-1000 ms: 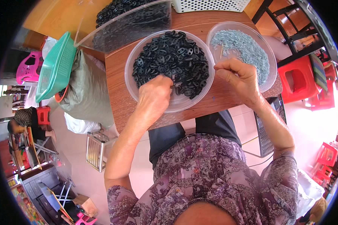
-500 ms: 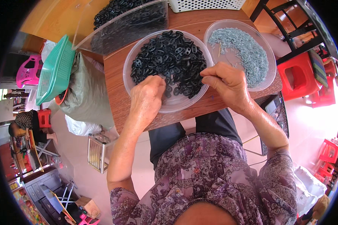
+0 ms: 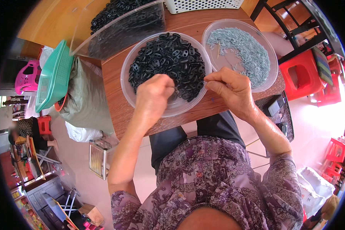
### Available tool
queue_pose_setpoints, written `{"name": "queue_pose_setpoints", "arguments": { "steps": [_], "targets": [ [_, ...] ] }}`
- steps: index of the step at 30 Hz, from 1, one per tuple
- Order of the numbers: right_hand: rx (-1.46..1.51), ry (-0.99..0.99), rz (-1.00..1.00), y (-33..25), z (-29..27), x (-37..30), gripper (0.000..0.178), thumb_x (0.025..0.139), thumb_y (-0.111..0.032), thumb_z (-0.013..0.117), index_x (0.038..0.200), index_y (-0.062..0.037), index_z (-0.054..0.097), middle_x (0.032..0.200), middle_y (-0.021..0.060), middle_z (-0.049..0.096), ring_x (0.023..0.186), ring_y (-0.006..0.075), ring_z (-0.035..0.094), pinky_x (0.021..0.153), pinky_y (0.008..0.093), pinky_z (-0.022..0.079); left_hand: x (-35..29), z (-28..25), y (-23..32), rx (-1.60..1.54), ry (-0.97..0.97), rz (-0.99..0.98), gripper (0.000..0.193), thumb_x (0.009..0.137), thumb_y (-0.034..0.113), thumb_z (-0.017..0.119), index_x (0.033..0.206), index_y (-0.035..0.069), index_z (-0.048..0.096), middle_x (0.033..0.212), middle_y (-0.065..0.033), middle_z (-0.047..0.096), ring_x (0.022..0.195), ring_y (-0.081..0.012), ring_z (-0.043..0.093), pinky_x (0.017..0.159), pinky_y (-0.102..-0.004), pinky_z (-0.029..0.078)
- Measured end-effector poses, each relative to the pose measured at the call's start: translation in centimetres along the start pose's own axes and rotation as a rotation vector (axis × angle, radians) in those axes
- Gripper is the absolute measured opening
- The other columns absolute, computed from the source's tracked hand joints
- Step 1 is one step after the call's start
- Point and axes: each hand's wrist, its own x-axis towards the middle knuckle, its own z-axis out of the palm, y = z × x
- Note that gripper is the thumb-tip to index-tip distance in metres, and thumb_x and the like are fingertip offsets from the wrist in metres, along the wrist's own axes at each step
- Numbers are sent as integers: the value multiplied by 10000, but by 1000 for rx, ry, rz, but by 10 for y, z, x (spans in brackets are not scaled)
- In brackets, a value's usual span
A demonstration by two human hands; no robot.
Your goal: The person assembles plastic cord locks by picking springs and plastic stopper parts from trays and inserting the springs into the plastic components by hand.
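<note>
A round clear tub (image 3: 125, 96) full of small black oval pieces with two holes (image 3: 170, 57) stands before me on the table. Over its near left part is my left hand (image 3: 154, 94), closed and slightly smeared by motion, with its fingertips inward. At the tub's right rim my right hand (image 3: 230, 91) pinches thumb and forefinger together; what sits between them is too small to make out. A shallow clear container (image 3: 273, 73) behind the right hand carries many small grey-blue slivers (image 3: 253, 57). A thin yellowish stick (image 3: 219, 50) lies in it.
The brown wooden table (image 3: 113, 92) also bears a clear bin (image 3: 122, 28) of black pieces and a white perforated basket (image 3: 203, 4). At left are a green basket (image 3: 55, 76) and a grey-green sack (image 3: 82, 97). Red stools (image 3: 299, 76) and a black chair (image 3: 291, 30) stand right.
My left hand has shifted slightly up and turned inward over the tub. My right hand keeps its pinch beside the rim. The whole view has moved a little.
</note>
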Motion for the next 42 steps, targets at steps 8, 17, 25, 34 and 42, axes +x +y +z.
{"name": "queue_pose_setpoints", "arguments": {
  "steps": [8,17,25,34,42],
  "targets": [
    [173,-36,27,-15,26,0,120,771,-35,629,880,16,633,801,126,622,779,222,609,705,309,472,-15,-22,21,-790,-11,-579,36,810,42,600,815,7,591,709,-48,606,568,-74,506,546,-187,401],
    [364,-161,118,-30,51,2,86,796,-42,623,859,16,633,780,51,596,719,84,535,621,230,422,-23,-20,34,-854,101,-523,65,834,58,590,864,0,584,706,-40,598,571,-67,513,528,-177,413],
    [-231,53,-616,-15,61,4,247,612,8,625,856,31,591,747,96,535,631,224,509,554,298,436,-33,1,38,-942,349,-481,101,829,26,608,914,-28,617,742,-22,606,617,-61,538,565,-176,438],
    [-440,42,-736,-17,54,0,370,498,-43,600,859,32,568,743,98,514,635,233,504,547,331,448,-33,11,39,-1066,452,-497,129,810,-31,600,934,-62,620,804,-62,629,627,-95,573,596,-204,472],
    [-267,89,-554,-15,51,-4,321,554,-13,622,874,0,603,694,61,522,607,232,507,522,327,449,-34,14,44,-1045,391,-485,155,798,-63,581,951,-77,563,757,-104,616,591,-155,603,556,-253,514]
  ]
}}
